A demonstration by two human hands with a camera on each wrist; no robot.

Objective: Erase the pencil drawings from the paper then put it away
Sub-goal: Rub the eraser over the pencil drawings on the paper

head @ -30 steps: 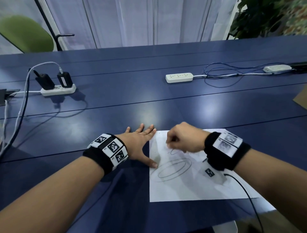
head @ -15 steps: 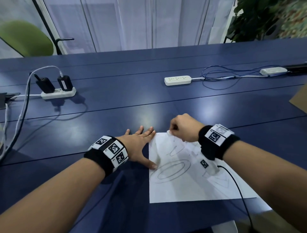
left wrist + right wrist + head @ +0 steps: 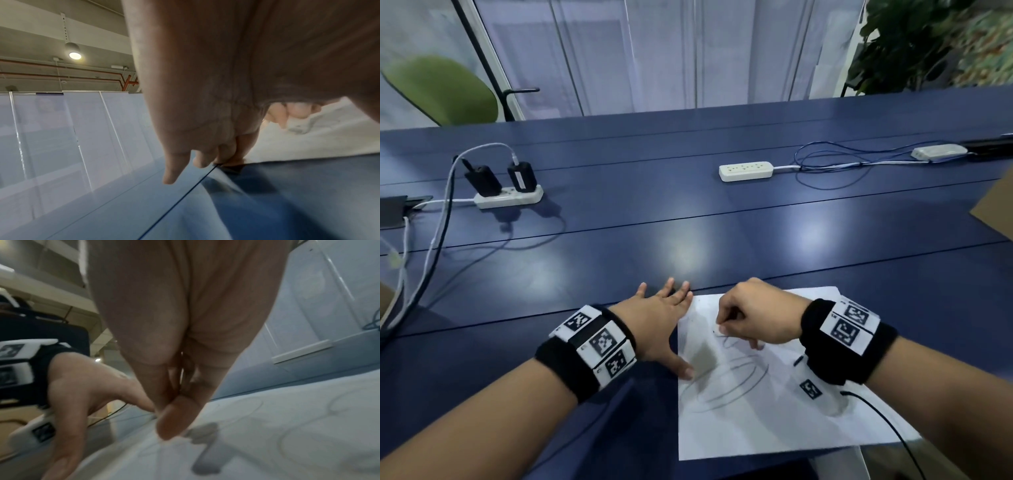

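Observation:
A white paper (image 3: 774,421) with pencil ovals (image 3: 726,383) lies on the blue table (image 3: 688,222) near its front edge. My left hand (image 3: 664,318) lies flat with straight fingers; its thumb presses the paper's left edge. My right hand (image 3: 750,318) is over the paper's upper part, fingers curled, pinching a small white eraser (image 3: 722,329) against the sheet. The left wrist view shows that eraser (image 3: 298,125) under the right hand's fingertips (image 3: 294,110). In the blurred right wrist view the pinching fingers (image 3: 174,418) touch the paper (image 3: 287,434).
A power strip with two black adapters (image 3: 508,198) and cables sits at the far left. Another strip (image 3: 745,170) with looped blue cable lies at the far middle. A cardboard piece (image 3: 996,209) juts in at the right. A green chair (image 3: 441,92) stands behind the table.
My right hand went out to the paper's far edge, then came back toward me with the eraser. The left hand has stayed pressing the paper.

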